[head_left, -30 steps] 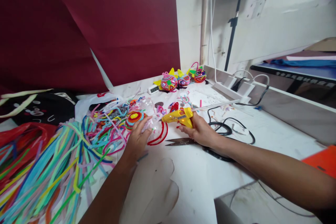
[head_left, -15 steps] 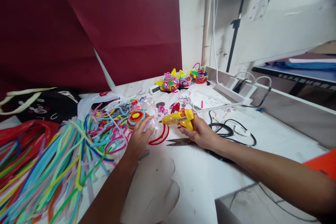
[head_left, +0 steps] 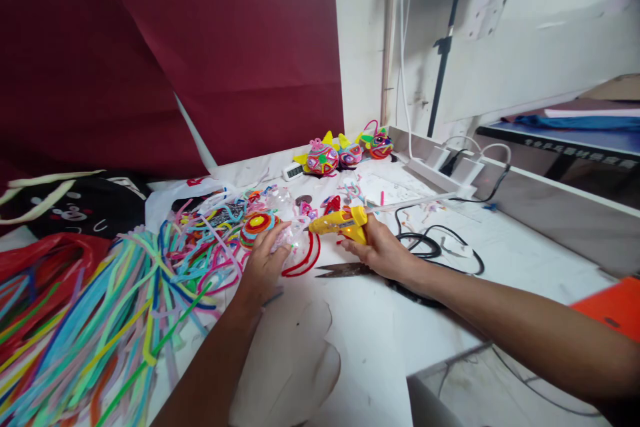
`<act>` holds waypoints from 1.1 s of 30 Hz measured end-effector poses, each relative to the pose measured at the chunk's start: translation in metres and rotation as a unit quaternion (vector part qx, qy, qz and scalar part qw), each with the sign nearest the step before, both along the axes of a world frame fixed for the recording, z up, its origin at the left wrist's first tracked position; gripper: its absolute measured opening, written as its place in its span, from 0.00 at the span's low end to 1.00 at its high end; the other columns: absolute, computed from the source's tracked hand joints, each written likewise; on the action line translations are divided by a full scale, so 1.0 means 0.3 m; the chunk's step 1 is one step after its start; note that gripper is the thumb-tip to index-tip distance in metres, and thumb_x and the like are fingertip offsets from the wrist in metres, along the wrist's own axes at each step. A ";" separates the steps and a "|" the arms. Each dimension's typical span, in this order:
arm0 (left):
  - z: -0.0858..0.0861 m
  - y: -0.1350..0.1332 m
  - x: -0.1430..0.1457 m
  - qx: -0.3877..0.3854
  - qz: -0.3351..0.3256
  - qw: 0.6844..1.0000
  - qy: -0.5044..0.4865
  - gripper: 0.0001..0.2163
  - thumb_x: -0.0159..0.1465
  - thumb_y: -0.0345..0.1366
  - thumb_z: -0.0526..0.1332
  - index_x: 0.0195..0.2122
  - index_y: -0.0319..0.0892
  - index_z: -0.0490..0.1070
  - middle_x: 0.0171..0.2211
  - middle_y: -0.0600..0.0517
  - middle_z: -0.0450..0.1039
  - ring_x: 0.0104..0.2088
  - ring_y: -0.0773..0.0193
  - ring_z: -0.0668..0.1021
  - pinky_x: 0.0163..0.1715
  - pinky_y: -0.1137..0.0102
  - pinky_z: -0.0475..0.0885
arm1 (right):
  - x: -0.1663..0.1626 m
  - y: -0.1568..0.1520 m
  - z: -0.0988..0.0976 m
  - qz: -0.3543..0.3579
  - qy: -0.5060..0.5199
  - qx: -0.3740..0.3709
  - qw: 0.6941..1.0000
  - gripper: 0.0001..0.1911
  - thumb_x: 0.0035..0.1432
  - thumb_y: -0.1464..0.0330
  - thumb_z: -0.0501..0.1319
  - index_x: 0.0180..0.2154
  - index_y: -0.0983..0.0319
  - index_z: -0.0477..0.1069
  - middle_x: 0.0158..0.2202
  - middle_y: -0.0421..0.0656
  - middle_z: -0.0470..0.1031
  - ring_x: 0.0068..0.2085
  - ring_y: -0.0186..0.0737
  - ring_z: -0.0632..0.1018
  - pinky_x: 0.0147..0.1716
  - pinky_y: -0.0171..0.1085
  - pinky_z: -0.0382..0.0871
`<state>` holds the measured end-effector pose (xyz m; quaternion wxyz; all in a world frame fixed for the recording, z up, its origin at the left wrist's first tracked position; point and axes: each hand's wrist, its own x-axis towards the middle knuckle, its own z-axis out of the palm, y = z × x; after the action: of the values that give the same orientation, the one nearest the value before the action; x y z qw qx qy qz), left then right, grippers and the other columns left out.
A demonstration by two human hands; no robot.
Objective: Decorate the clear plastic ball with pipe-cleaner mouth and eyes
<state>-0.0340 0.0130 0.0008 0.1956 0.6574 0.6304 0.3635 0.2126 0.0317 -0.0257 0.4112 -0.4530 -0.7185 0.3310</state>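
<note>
My right hand [head_left: 381, 253] grips a yellow glue gun [head_left: 340, 223], its nozzle pointing left at a small clear, pale pink piece [head_left: 286, 235]. My left hand [head_left: 261, 267] pinches that piece against the white table [head_left: 370, 340]. A bent red pipe cleaner [head_left: 305, 259] curves under the nozzle. A round spiral of coloured pipe cleaner [head_left: 256, 224] lies just left of my left fingers. Scissors [head_left: 343, 271] rest on the table under my right hand.
A big heap of coloured pipe cleaners [head_left: 100, 307] covers the left side. Three finished colourful figures [head_left: 345, 152] stand at the back by a small white timer [head_left: 292, 171]. A white power strip [head_left: 440, 170] and black cable [head_left: 440, 243] lie to the right. A black bag [head_left: 70, 203] sits far left.
Both hands stay where they were on the small piece and the glue gun; only the camera shifted slightly.
</note>
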 end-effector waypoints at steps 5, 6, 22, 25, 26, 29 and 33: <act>0.002 -0.001 0.000 0.009 -0.011 1.000 0.000 0.24 0.61 0.40 0.52 0.59 0.44 0.68 0.63 0.45 0.61 0.64 0.53 0.62 0.64 0.56 0.54 | 0.001 0.006 0.004 -0.011 -0.003 0.001 1.000 0.17 0.57 0.64 0.63 0.46 0.60 0.62 0.39 0.47 0.73 0.38 0.47 0.75 0.35 0.41 0.68; 0.000 0.000 -0.002 0.011 -0.014 1.000 0.002 0.24 0.61 0.40 0.52 0.58 0.45 0.68 0.63 0.45 0.61 0.64 0.53 0.62 0.64 0.55 0.53 | 0.001 0.008 0.004 -0.013 -0.005 -0.001 1.000 0.16 0.57 0.64 0.63 0.45 0.60 0.61 0.39 0.47 0.73 0.38 0.47 0.75 0.35 0.41 0.68; -0.008 0.007 -0.010 0.017 -0.011 1.000 0.018 0.23 0.61 0.40 0.52 0.58 0.46 0.67 0.63 0.45 0.60 0.65 0.52 0.61 0.64 0.56 0.55 | -0.001 0.016 0.023 -0.026 -0.037 -0.028 0.999 0.15 0.58 0.65 0.61 0.43 0.61 0.57 0.35 0.45 0.71 0.34 0.44 0.72 0.30 0.38 0.65; -0.005 0.006 -0.006 0.018 -0.013 1.000 0.022 0.24 0.61 0.40 0.52 0.58 0.45 0.67 0.63 0.44 0.61 0.65 0.52 0.61 0.64 0.56 0.54 | -0.003 0.017 0.021 -0.024 -0.027 -0.026 0.999 0.17 0.57 0.66 0.62 0.46 0.62 0.58 0.36 0.45 0.71 0.35 0.45 0.73 0.31 0.39 0.66; -0.004 0.005 -0.006 0.019 -0.014 0.999 0.022 0.24 0.61 0.40 0.52 0.58 0.44 0.67 0.63 0.44 0.61 0.65 0.52 0.61 0.64 0.56 0.54 | -0.004 0.018 0.021 -0.026 -0.024 -0.023 0.999 0.18 0.57 0.67 0.62 0.46 0.62 0.58 0.36 0.46 0.71 0.36 0.45 0.73 0.32 0.39 0.66; -0.003 0.006 -0.007 0.020 -0.013 1.000 0.016 0.24 0.61 0.41 0.52 0.58 0.45 0.68 0.63 0.45 0.62 0.65 0.52 0.61 0.64 0.56 0.54 | -0.006 0.021 0.021 -0.024 -0.022 -0.025 0.999 0.19 0.56 0.67 0.62 0.47 0.63 0.58 0.37 0.46 0.71 0.36 0.45 0.73 0.32 0.40 0.66; -0.007 0.009 -0.012 0.016 -0.018 1.000 0.012 0.24 0.61 0.41 0.52 0.58 0.46 0.68 0.63 0.46 0.61 0.65 0.53 0.61 0.64 0.56 0.54 | -0.007 0.024 0.022 -0.024 -0.031 -0.031 0.999 0.17 0.57 0.66 0.61 0.45 0.62 0.57 0.35 0.45 0.69 0.33 0.42 0.70 0.29 0.38 0.64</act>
<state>-0.0378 0.0158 -0.0013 0.1842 0.6756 0.6151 0.3623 0.2105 0.0389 -0.0193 0.3821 -0.4928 -0.7090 0.3293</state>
